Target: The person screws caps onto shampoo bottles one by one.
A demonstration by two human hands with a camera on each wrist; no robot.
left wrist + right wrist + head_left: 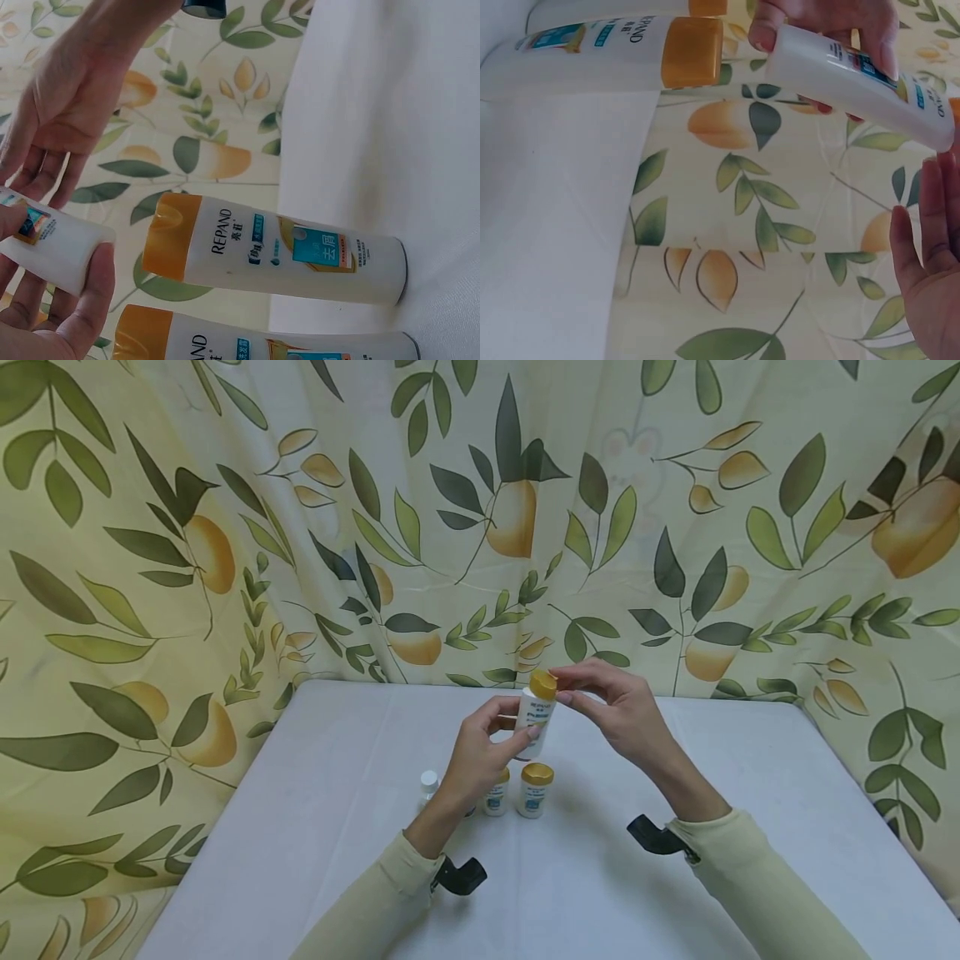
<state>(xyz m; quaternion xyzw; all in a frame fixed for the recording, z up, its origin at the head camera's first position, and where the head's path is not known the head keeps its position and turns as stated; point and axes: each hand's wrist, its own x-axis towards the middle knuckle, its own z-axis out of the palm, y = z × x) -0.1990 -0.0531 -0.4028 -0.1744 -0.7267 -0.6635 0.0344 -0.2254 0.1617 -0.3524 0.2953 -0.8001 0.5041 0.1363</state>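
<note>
My left hand (483, 747) grips a white shampoo bottle (534, 714) around its body, holding it up over the table with a slight tilt. Its gold cap (543, 684) points upward. At the cap's right side, the thumb and forefinger of my right hand (618, 706) pinch its edge; the other fingers stay loosely extended. The left wrist view shows the held bottle's label (34, 225) partly under the left thumb. In the right wrist view, the cap (955, 111) is largely cut off by the frame edge.
Below the hands, a gold-capped shampoo bottle (532, 797) and a similar one (495, 800) stand upright on the white-covered table (322, 793). A small white-capped bottle (428, 782) stands further left, partly behind the left forearm. A leaf-and-fruit curtain (480, 610) hangs behind the table.
</note>
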